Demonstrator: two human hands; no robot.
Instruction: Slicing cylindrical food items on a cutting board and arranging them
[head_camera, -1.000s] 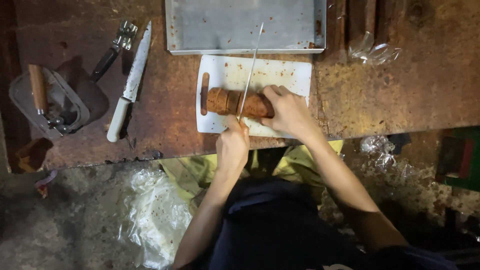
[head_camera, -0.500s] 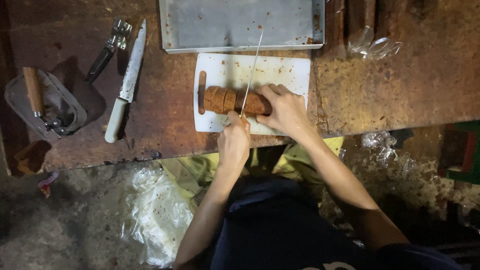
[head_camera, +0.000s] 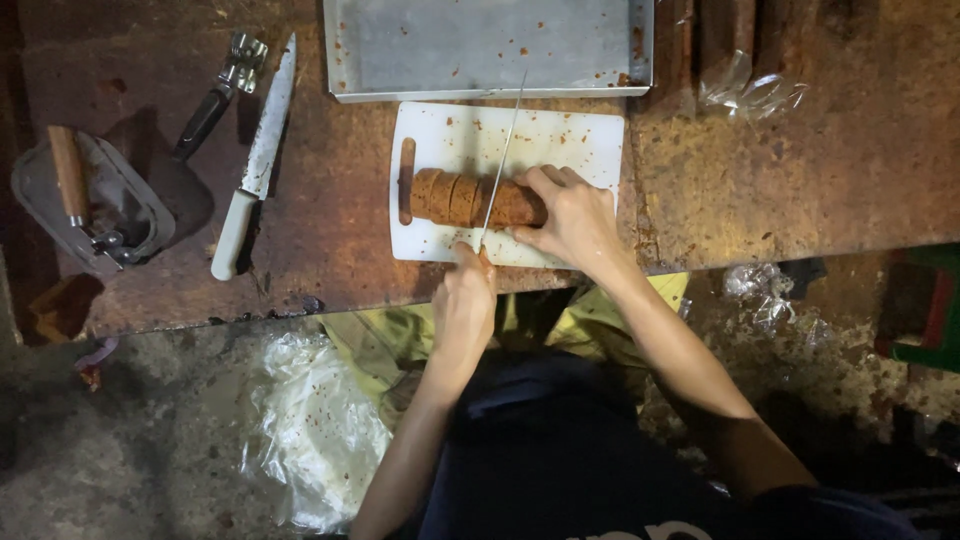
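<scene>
A brown log-shaped loaf (head_camera: 470, 198) lies on a white cutting board (head_camera: 580, 140), and its left part is cut into several slices. My left hand (head_camera: 465, 300) is at the board's near edge, gripping the handle of a thin long knife (head_camera: 503, 150). The blade stands across the loaf near its middle. My right hand (head_camera: 572, 215) presses down on the uncut right end of the loaf.
A metal tray (head_camera: 480, 45) lies just beyond the board. On the rusty table to the left are a white-handled knife (head_camera: 250, 170), a black-handled tool (head_camera: 210, 110) and a grey dish (head_camera: 120, 190) holding a wooden-handled tool. Crumpled plastic wrap (head_camera: 750, 90) lies at the back right and a plastic bag (head_camera: 310, 430) lies on the floor.
My left hand and the knife have drawn slightly toward me across the loaf. My right hand stays on the loaf's right end.
</scene>
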